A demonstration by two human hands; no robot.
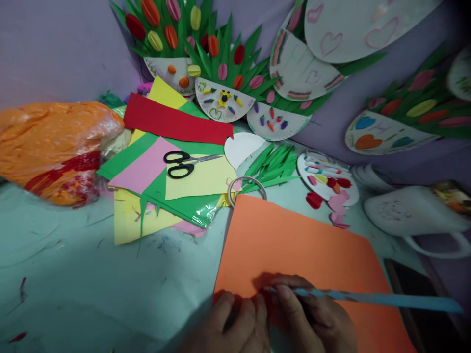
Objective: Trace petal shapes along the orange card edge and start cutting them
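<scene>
A large sheet of orange paper (294,235) lies on the table in front of me. On its near left part rest the bent fingers of my left hand (241,326), holding the sheet down. My right hand (316,316) grips a blue patterned pencil (382,298), its tip touching the orange paper close to my left fingertips. The pencil's back end points far to the right. My palms and the paper beneath them are hidden. Just beyond the sheet, a ring-shaped object (231,189) shows partly behind its top left corner.
Black-handled scissors (180,164) lie on stacked coloured papers (140,169). Behind the sheet are cut green strips (274,164) and a paper plate (305,171) of small pieces. A white mug (408,211), a dark flat object (423,304) and an orange plastic bag (55,147) flank the area.
</scene>
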